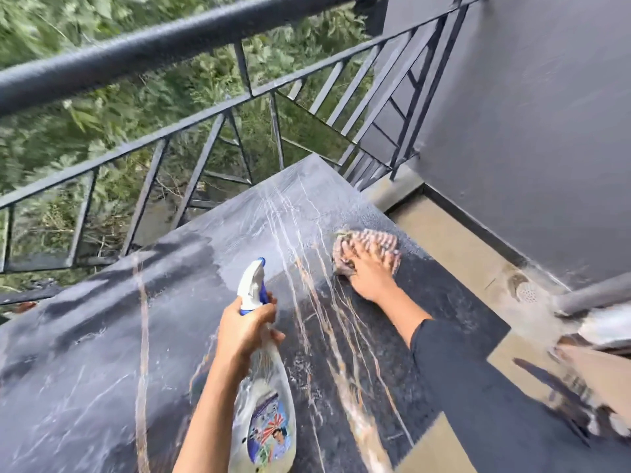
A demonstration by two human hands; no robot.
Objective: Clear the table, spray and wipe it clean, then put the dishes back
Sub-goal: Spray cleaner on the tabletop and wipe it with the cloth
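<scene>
Wet dark marble table on a balcony, spray bottle in one hand, cloth under the other.

The table (102,353), black stone with pale and rust veins, fills the lower view and is filmed with wet streaks; it stands against a black metal railing (136,49) with greenery beyond, and a grey wall (529,131) rises to the right above a tan floor (454,240). The clear spray bottle (263,414), white and blue trigger head pointing away over the table, holds pale yellowish liquid in its lower body. The left hand (244,327) grips its neck, fingers curled round it. Near the table's right edge the striped pinkish cloth (372,242) lies on the wet surface, and the right hand (370,271) presses on it with fingers spread flat.
</scene>
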